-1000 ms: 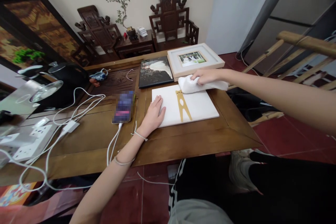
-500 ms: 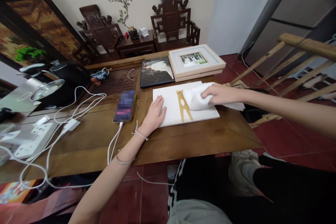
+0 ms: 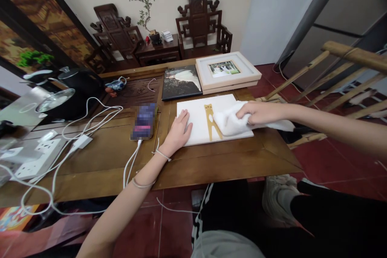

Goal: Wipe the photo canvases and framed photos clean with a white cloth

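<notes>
A flat white board (image 3: pixel 196 120) lies near the front edge of the wooden table, with a tan, cat-headed, long-legged figure (image 3: pixel 209 117) on its face. My left hand (image 3: pixel 179 131) rests on the board's left side, fingers stretched out flat. Bunched in my right hand (image 3: pixel 253 113) is a white cloth (image 3: pixel 231 120), pressed on the board's right part. The cloth covers that part and touches or overlaps the figure's right leg; a loose end hangs off to the right.
Behind the board lie a dark photo panel (image 3: pixel 181 82) and a pale framed photo (image 3: pixel 228 74). To the left are a phone (image 3: pixel 143 121) on a charging cable, a power strip (image 3: pixel 39 157) with tangled white cords, and a black kettle (image 3: pixel 80 82). A wooden chair (image 3: pixel 338 62) stands at the right.
My right hand has moved the cloth slightly right and toward me across the board. My left hand has stayed in place on the board.
</notes>
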A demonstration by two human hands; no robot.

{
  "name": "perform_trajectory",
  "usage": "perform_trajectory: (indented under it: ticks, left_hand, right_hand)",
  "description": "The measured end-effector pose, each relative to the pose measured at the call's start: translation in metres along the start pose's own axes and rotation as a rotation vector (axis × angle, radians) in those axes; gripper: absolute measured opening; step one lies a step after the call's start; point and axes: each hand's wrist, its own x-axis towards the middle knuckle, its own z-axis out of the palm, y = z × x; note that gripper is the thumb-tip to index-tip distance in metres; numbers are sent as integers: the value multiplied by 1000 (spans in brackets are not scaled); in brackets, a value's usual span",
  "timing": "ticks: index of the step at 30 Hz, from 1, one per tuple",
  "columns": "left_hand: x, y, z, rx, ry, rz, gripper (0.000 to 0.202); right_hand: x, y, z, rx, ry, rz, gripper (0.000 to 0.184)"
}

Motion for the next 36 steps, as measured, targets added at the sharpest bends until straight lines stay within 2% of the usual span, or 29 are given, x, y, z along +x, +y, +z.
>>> perform_trajectory:
  ticks: [6, 10, 13, 18, 26, 31, 36]
  left_hand:
    - [0, -1, 1, 0, 9, 7, 49]
    - [0, -1, 0, 1, 7, 7, 50]
    - [0, 0, -1, 2, 3, 7, 50]
    - [0, 0, -1, -2, 9, 9, 50]
    - [1, -1, 0, -11, 15, 12, 50]
    - [0, -1, 0, 0, 12, 11, 49]
    - [0, -2, 1, -6, 21, 12, 49]
  right_hand:
    - [46, 21, -22, -68, 177, 110, 11]
    - [71, 8, -16, -119, 285, 110, 33]
    - [80, -9, -2, -167, 245, 58, 50]
    - [69, -38, 28, -267, 155, 87, 55]
    - [16, -78, 72, -205, 89, 14, 58]
    - [1, -89, 76, -220, 91, -22, 47]
    - [17, -73, 62, -169, 114, -46, 46]
